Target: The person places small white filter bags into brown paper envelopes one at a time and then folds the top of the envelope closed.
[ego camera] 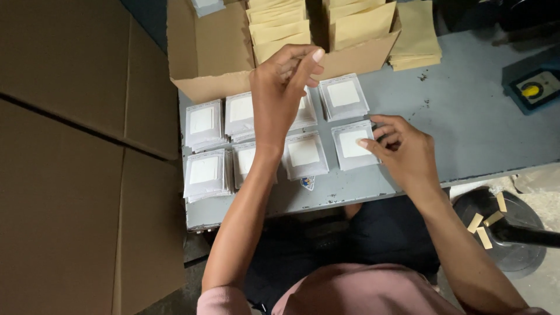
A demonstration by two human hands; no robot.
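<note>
Several small stacks of clear packets with white square inserts point(204, 123) lie in two rows on a grey table point(466, 116). My left hand point(280, 93) is raised over the middle of the back row, fingers pinched together near the open cardboard box point(210, 58); whether it holds anything I cannot tell. My right hand point(402, 149) rests at the right edge of the front-right stack point(350, 143), thumb and fingertips touching the top packet.
The box holds upright tan envelopes point(280, 29); more tan envelopes point(417, 41) are piled to its right. A dark device with a yellow button point(534, 88) sits at the far right. Large cardboard sheets point(76, 157) fill the left. A black stool base point(501, 233) stands lower right.
</note>
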